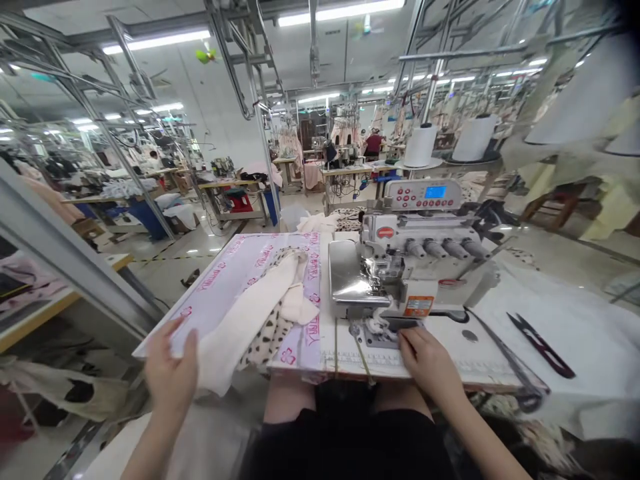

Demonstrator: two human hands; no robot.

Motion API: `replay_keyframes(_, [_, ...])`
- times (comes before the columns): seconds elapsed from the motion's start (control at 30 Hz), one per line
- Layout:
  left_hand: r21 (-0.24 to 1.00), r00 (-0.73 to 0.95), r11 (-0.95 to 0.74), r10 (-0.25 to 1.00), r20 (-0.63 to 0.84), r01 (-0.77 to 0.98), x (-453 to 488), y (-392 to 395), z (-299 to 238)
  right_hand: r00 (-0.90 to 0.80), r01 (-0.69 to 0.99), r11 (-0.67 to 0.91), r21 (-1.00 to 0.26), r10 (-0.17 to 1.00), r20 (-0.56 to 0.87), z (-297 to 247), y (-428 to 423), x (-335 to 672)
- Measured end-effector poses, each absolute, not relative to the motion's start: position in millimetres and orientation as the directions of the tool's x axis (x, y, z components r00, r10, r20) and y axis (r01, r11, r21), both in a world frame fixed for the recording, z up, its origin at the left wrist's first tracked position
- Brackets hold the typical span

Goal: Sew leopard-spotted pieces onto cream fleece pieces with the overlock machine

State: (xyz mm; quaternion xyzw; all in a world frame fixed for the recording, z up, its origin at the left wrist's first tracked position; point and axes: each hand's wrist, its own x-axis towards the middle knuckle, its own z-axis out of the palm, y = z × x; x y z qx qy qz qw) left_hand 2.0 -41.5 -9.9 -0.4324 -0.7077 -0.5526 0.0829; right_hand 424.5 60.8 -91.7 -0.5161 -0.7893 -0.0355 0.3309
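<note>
My left hand (171,367) is at the left front of the sewing table, thumb and fingers apart, holding nothing. Just right of it, a cream fabric piece (250,310) lies with a black-spotted piece (267,337), partly hanging over the front edge. My right hand (430,363) rests by the front base of an overlock sewing machine (400,260), its fingers curled together. Whatever may be between those fingers is hidden. A bit of white cloth or thread (381,325) sits below the machine's shiny cover (353,277).
Dark thread snips (541,343) lie on the table's right side. A lilac printed sheet (225,273) covers the left side. White thread cones (420,147) stand behind the machine. A metal post (75,247) rises at left. Other workstations fill the background.
</note>
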Motion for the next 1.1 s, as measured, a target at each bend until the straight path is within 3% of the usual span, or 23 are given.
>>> replay_keyframes(0.1, [0.572, -0.306, -0.166, 0.709, 0.636, 0.803, 28.6, 16.9, 13.8, -0.248, 0.844, 0.461, -0.275, 0.790, 0.560, -93.5, 61.1, 424.3])
replay_keyframes(0.27, [0.624, -0.151, -0.240, 0.849, 0.507, 0.744, 63.0, 117.5, 28.9, -0.236, 0.840, 0.447, -0.307, 0.811, 0.536, -94.8, 61.6, 423.0])
replay_keyframes(0.4, [0.766, -0.170, -0.185, 0.918, 0.358, 0.615, 57.2, 150.8, 30.1, -0.197, 0.800, 0.450, -0.397, 0.821, 0.535, -91.9, 59.4, 424.7])
replay_keyframes(0.53, [0.913, -0.284, -0.180, 0.913, 0.294, 0.365, 26.8, 125.8, 44.0, -0.097, 0.665, 0.484, -0.568, 0.811, 0.578, -69.5, 40.3, 402.7])
replay_keyframes(0.6, [0.955, -0.329, -0.218, 0.903, 0.276, 0.203, 12.9, 96.5, 53.9, -0.160, 0.536, 0.533, -0.654, 0.826, 0.541, -50.5, 24.4, 372.4])
replay_keyframes(0.67, [0.965, -0.367, -0.251, 0.892, 0.263, 0.082, 5.1, 61.3, 63.1, -0.351, 0.361, 0.540, -0.760, 0.834, 0.426, -31.9, 9.1, 331.9])
replay_keyframes(0.73, [0.964, -0.408, -0.267, 0.882, 0.237, -0.017, 4.0, 24.7, 70.4, -0.566, 0.159, 0.407, -0.899, 0.784, 0.255, -19.4, -1.1, 287.5])
replay_keyframes(0.8, [0.955, -0.438, -0.265, 0.880, 0.184, -0.131, 7.7, -9.2, 74.8, -0.694, -0.066, 0.089, -0.994, 0.712, 0.109, -14.8, -4.5, 245.5])
replay_keyframes(0.83, [0.948, -0.449, -0.259, 0.880, 0.154, -0.183, 10.3, -24.0, 75.6, -0.745, -0.162, -0.103, -0.981, 0.664, 0.053, -14.7, -3.9, 226.6])
replay_keyframes(0.9, [0.943, -0.470, -0.237, 0.877, 0.105, -0.232, 15.2, -48.4, 74.2, -0.829, -0.286, -0.452, -0.845, 0.558, -0.018, -16.3, 0.1, 194.3])
replay_keyframes(0.97, [0.956, -0.507, -0.218, 0.857, 0.090, -0.198, 17.9, -66.1, 68.7, -0.871, -0.345, -0.669, -0.658, 0.490, -0.042, -16.4, 5.4, 169.3])
replay_keyframes(1.03, [0.961, -0.544, -0.214, 0.834, 0.088, -0.173, 18.2, -78.6, 59.3, -0.869, -0.395, -0.757, -0.520, 0.492, -0.057, -12.9, 10.5, 150.8])
replay_keyframes(1.1, [0.955, -0.576, -0.232, 0.813, 0.088, -0.183, 17.3, -87.6, 46.4, -0.830, -0.450, -0.753, -0.480, 0.551, -0.087, -6.3, 15.8, 137.4])
